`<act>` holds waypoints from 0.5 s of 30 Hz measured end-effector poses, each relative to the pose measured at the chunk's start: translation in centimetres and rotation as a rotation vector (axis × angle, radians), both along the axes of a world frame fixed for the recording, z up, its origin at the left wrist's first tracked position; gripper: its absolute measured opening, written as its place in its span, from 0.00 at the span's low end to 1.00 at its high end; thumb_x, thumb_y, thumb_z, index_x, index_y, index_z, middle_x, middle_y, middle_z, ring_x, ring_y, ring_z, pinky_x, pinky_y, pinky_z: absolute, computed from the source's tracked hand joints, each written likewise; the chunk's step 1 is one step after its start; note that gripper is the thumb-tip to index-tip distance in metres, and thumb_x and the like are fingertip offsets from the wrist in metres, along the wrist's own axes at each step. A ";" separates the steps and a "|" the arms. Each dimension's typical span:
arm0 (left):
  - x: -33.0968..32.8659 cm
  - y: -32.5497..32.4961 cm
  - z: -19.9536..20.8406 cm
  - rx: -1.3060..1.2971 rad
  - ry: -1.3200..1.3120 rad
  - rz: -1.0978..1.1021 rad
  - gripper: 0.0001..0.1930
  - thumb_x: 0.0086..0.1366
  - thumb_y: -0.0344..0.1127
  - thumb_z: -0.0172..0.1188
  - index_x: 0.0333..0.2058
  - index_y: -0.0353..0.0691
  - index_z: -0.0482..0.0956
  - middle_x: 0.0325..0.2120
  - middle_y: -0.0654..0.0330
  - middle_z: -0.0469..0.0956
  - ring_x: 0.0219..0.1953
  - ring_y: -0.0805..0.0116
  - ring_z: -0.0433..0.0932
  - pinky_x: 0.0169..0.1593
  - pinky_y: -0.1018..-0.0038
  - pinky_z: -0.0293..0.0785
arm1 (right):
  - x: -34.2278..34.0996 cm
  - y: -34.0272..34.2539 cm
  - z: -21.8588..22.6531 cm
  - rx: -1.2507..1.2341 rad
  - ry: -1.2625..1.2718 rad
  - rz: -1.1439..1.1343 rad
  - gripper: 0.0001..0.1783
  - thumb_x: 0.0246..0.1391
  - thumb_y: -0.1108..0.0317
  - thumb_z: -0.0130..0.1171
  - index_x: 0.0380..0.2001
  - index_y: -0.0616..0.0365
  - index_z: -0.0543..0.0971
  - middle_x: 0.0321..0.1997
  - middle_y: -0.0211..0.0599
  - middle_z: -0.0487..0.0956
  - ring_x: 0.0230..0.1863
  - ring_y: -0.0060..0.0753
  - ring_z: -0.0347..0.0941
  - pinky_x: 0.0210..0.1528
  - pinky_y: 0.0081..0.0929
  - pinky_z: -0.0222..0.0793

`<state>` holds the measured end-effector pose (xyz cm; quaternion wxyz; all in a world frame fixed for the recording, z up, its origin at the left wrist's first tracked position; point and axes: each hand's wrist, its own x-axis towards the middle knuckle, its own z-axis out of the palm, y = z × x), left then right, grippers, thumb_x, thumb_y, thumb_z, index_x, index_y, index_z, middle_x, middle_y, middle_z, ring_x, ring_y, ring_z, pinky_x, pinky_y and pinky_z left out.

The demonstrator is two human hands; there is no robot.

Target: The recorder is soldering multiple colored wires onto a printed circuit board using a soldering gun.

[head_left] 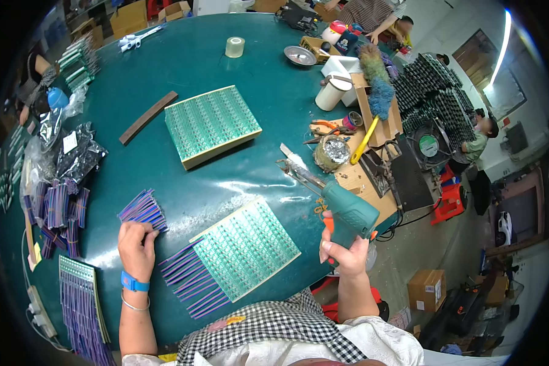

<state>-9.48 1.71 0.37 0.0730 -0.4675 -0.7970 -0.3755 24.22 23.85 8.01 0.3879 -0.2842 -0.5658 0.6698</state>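
Note:
My right hand (346, 253) grips a green soldering gun (351, 209) with an orange trigger. Its metal tip points up and left over the table. At the left, the curled fingers of my left hand (136, 245) close on the near end of a small bundle of blue and purple wires (142, 209); the exact hold of the fingertips is partly hidden. Between my hands lies a green circuit board panel (247, 250). A row of blue and purple wires (192, 283) sticks out from its left side. A blue wrist strap (135, 282) circles my left wrist.
A stack of green panels (213, 125) sits farther back beside a dark bar (148, 118). More wire bundles (58, 207) and a wired panel (79, 274) are at left. A round tin (332, 152), a yellow-handled duster (366, 140) and a white canister (333, 93) stand right.

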 end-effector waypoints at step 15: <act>3.1 0.1 2.5 0.177 -1.347 -0.226 0.06 0.68 0.28 0.60 0.42 0.34 0.80 0.29 0.62 0.81 0.24 0.83 0.72 0.26 0.86 0.67 | -0.2 -3.0 -2.8 -0.140 0.011 0.215 0.33 0.45 0.80 0.56 0.57 0.76 0.63 0.23 0.41 0.70 0.16 0.28 0.68 0.17 0.23 0.70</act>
